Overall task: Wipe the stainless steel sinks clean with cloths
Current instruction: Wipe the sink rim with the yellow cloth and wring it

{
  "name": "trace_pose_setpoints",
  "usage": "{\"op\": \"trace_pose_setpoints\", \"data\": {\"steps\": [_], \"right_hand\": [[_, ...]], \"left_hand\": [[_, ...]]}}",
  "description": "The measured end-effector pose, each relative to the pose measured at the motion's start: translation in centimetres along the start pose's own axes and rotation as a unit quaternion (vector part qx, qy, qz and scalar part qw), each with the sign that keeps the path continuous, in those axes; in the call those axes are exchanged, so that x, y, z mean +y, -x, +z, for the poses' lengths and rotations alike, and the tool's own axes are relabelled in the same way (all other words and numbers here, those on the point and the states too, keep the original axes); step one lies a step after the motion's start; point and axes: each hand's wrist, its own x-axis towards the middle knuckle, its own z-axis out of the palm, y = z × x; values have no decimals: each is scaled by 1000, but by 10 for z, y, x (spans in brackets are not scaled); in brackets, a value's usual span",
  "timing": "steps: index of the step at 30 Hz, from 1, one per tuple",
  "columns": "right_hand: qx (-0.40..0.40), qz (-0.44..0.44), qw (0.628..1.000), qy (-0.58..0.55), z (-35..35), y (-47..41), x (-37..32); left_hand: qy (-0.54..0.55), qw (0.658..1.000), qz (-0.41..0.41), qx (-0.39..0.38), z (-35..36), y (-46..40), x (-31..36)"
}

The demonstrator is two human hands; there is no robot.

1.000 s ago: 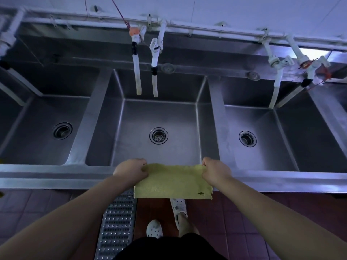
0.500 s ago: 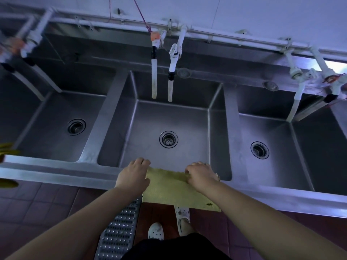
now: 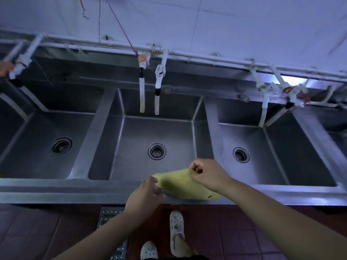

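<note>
sinks (image 3: 155, 128): brushed steel, dull sheen | cloth (image 3: 183, 185): yellow, nappy, matt | taps (image 3: 158, 85): white plastic | floor (image 3: 225, 233): red tile

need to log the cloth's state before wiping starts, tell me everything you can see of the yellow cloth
The yellow cloth is one soft, slightly fuzzy-looking piece, held stretched out rather than bunched up, over the front rim of the steel sinks, at the near right corner of the middle basin. The right hand pinches its far upper edge; the left hand grips its near left end. Its lower right corner shows a small dark mark. It looks plain, with no visible print. Wet or dry cannot be told.
</note>
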Motion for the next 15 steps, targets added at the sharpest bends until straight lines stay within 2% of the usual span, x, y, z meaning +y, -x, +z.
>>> {"op": "trace_pose_setpoints", "data": {"steps": [3,5,8,10,11,15], "right_hand": [[74,44,990,-111,-19,20,4],[119,74,968,-207,-33,33,9],[199,105,927,-301,-57,59,27],[230,117,906,-337,-67,71,36],[252,124,893,-351,-74,80,44],[345,154,849,-369,-106,125,90]], "left_hand": [[60,997,-5,-39,13,-5,25],[157,984,-7,-82,21,-10,46],[345,919,-47,-187,33,-12,95],[442,871,-88,-194,37,-11,120],[465,860,-88,-190,40,-10,136],[436,888,-17,-146,58,-1,204]]}}
